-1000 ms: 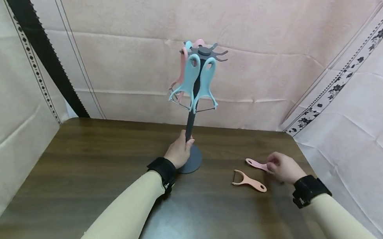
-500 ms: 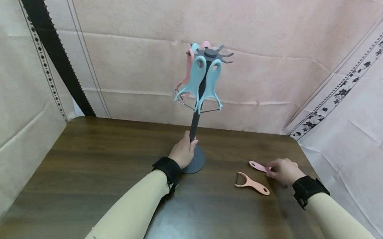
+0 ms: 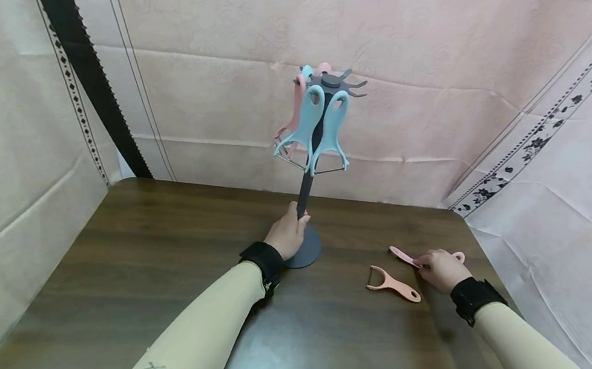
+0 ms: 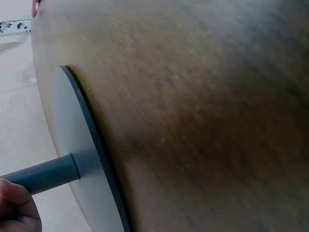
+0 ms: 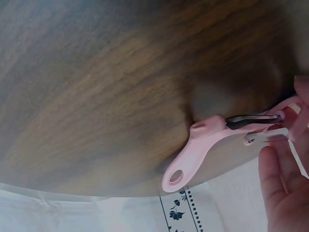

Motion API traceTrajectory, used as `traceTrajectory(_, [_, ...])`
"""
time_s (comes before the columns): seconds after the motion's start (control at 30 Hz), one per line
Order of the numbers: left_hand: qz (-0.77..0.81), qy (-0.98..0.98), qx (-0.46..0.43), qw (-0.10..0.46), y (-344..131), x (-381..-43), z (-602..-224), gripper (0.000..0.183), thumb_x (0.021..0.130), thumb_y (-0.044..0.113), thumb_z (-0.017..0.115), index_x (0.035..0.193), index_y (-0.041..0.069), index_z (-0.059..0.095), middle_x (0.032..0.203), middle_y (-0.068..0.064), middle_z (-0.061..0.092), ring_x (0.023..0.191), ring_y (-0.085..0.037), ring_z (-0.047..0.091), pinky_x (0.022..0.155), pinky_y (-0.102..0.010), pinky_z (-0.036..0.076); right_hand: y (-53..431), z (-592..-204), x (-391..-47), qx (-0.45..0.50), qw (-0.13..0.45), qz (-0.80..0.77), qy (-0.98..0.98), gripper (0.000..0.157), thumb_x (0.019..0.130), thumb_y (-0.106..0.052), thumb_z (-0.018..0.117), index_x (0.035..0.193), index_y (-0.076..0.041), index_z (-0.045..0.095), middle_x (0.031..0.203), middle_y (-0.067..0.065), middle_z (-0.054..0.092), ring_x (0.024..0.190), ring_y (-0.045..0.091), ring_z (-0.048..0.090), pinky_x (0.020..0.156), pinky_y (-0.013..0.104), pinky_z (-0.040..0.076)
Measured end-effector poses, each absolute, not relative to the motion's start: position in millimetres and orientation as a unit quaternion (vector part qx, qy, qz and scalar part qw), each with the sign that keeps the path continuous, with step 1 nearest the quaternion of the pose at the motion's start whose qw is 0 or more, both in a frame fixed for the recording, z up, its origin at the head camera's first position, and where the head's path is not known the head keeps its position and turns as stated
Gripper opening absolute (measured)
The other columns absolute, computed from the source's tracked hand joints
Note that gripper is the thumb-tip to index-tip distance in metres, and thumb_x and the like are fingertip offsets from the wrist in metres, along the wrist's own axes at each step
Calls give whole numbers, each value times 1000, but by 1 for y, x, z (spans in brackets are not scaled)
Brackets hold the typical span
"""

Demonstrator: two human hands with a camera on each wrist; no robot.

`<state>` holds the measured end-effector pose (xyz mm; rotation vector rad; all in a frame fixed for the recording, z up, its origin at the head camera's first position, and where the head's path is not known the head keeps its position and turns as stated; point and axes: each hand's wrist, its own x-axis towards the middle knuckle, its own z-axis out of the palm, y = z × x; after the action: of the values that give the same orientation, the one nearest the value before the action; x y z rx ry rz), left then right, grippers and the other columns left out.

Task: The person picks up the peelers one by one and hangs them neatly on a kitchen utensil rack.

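Observation:
My left hand (image 3: 286, 234) grips the lower post of a dark grey stand (image 3: 305, 192); in the left wrist view, the fingers (image 4: 17, 203) wrap the post just above its round base (image 4: 79, 130). Blue peelers (image 3: 307, 116) and pink peelers (image 3: 298, 105) hang from the hooks at its top. On the right, my right hand (image 3: 443, 270) pinches a pink peeler (image 3: 404, 255) by its head, handle pointing left. Another pink peeler (image 5: 193, 154) lies against it, its handle end showing beyond my knuckles. The fingers partly hide both peeler heads.
An orange-pink peeler (image 3: 395, 286) lies on the brown wooden table (image 3: 172, 253), left of my right hand. Several bare hooks (image 3: 356, 85) stick out on the stand's right side. Cloth-covered walls (image 3: 393, 27) rise behind and at both sides.
My right hand has settled lower over the pink peelers, and the second handle has come into view past the knuckles. The view has shifted slightly; my left hand stays on the post.

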<state>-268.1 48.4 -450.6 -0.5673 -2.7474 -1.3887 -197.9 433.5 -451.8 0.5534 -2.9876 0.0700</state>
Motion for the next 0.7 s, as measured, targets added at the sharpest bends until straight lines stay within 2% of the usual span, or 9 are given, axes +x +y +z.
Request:
traceTrajectory(0.3, [-449,-876,-177,-1,48,-266,-447,28,104,34,32,116,10,40,79,-5,53,61,-19,52,51,-28,39,431,-451,-202,153,36,27,-987,20,72,0,67,90,-3,76,87,15,74,82,30,65,72,50,52])
traceTrajectory(0.4, [-446,-877,-177,4,48,-265,-448,28,104,34,33,115,10,40,82,-5,54,62,-19,52,52,-28,40,433,-451,-203,127,28,29,-991,19,72,-2,68,87,-8,77,85,11,75,77,25,65,63,50,43])
traceTrajectory(0.53, [-442,-881,-170,3,48,-265,-452,26,104,33,34,115,10,41,91,-6,58,65,-18,53,54,-29,41,432,-452,-205,104,16,35,-994,13,74,-7,69,81,-15,77,81,5,75,69,18,61,55,44,28])
traceTrajectory(0.63, [-443,-880,-168,2,49,-266,-452,26,104,33,35,115,10,41,95,-6,59,68,-18,54,55,-29,42,430,-449,-208,101,16,33,-994,12,75,-8,68,77,-16,76,77,3,74,65,16,59,53,45,31])
traceTrajectory(0.7, [-444,-879,-172,3,49,-266,-451,26,104,33,35,115,10,41,93,-6,59,68,-18,54,56,-30,42,430,-447,-210,110,27,30,-993,10,76,-7,69,76,-15,76,75,3,73,65,16,59,53,47,38])
